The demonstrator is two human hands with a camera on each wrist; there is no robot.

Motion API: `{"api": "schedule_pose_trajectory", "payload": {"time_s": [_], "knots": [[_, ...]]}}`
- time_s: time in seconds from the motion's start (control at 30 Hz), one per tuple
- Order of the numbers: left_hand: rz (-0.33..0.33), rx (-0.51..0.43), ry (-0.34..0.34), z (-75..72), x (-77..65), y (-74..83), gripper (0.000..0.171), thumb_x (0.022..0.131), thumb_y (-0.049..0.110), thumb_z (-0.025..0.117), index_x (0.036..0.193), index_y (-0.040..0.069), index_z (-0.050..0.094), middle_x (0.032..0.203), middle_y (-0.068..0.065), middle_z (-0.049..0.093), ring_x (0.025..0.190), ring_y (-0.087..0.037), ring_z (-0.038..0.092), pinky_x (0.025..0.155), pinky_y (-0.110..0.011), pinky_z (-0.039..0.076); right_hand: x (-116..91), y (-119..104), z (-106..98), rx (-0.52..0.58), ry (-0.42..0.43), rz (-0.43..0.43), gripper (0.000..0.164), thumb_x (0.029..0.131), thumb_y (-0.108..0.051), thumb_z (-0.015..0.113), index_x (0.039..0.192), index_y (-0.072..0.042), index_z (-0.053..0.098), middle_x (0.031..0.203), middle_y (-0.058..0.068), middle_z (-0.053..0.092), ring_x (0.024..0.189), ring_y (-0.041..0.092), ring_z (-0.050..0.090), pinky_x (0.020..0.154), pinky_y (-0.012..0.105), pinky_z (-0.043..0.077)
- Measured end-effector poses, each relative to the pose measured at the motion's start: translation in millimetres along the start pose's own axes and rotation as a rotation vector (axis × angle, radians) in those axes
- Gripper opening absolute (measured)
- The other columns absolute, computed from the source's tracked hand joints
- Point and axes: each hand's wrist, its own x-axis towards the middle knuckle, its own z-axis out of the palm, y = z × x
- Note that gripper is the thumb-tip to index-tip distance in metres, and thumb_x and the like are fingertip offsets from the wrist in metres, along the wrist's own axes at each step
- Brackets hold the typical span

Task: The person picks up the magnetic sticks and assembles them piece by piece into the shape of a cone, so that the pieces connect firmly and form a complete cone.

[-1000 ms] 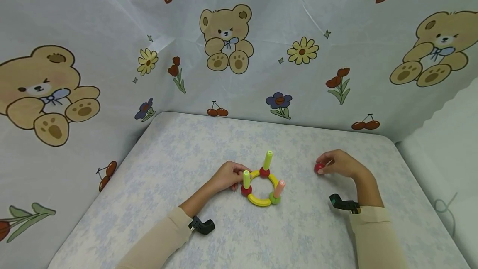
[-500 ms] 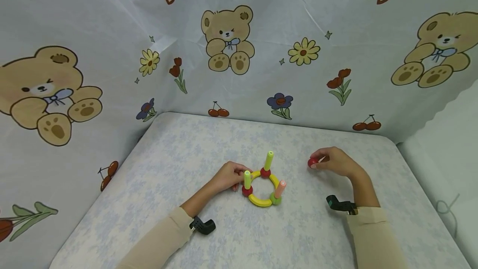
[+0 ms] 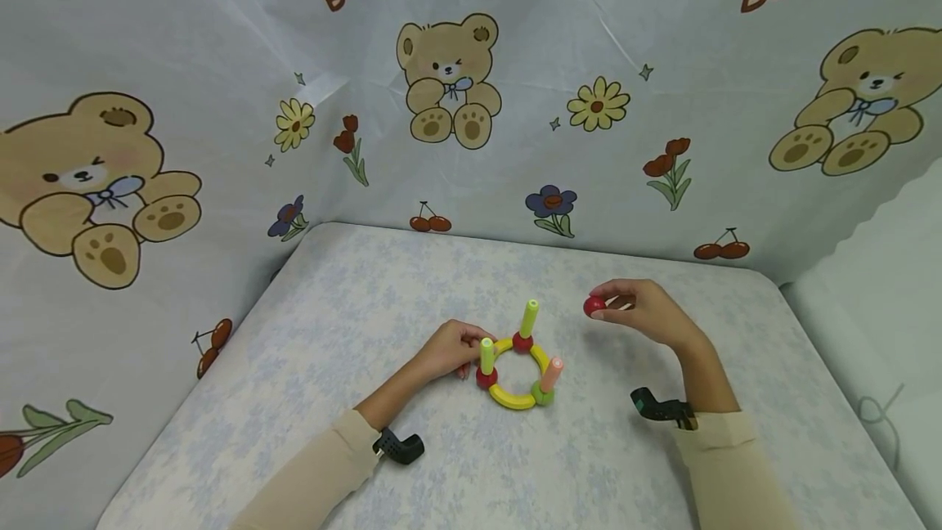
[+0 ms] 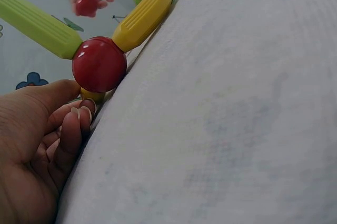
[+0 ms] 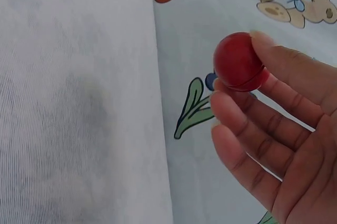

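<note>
A ring of curved yellow sticks (image 3: 513,400) joined by balls lies on the table. Two of its balls are red and carry upright lime-green sticks (image 3: 529,318); a green ball (image 3: 543,393) bears a salmon-pink stick (image 3: 552,372). My left hand (image 3: 447,348) pinches a yellow piece (image 4: 90,95) at the ring's left side, right beside a red ball (image 4: 99,64). To the right of the ring, my right hand (image 3: 646,313) holds a loose red ball (image 5: 239,62) between thumb and fingers, raised off the table.
The table (image 3: 383,268) has a pale floral cover. Behind it and to the left hangs a bear-print cloth (image 3: 515,170). A black wrist camera (image 3: 401,446) sits on the left wrist, another black camera (image 3: 658,409) on the right.
My right hand has moved leftward and up from the table with the red ball, closer to the ring. The left hand and the ring have stayed in place.
</note>
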Motion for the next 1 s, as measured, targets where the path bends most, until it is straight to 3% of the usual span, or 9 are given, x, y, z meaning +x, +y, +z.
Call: {"api": "schedule_pose_trajectory", "payload": {"time_s": [0.53,1.0], "knots": [[0.019,0.0,0.001,-1.0,-1.7,-0.9,0.019,0.098,0.012,0.065,0.113,0.012,0.078,0.065,-0.004,0.065,0.041,-0.014,0.052,0.04,-0.026,0.046,1.9,-42.8,18.8,0.102,0.136,-0.142,0.036,0.09,-0.024,0.08,0.121,-0.008,0.072,0.113,0.008,0.072,0.101,0.025,0.067,0.078,0.026,0.056],[0.026,-0.031,-0.016,0.4,-2.3,0.5,0.017,0.097,0.018,0.07,0.111,0.016,0.079,0.064,-0.004,0.063,0.042,-0.013,0.053,0.042,-0.025,0.047,9.7,-67.7,36.7,0.135,0.126,-0.189,0.034,0.089,-0.026,0.081,0.121,-0.014,0.074,0.112,0.002,0.073,0.1,0.021,0.066,0.074,0.028,0.057]]}}
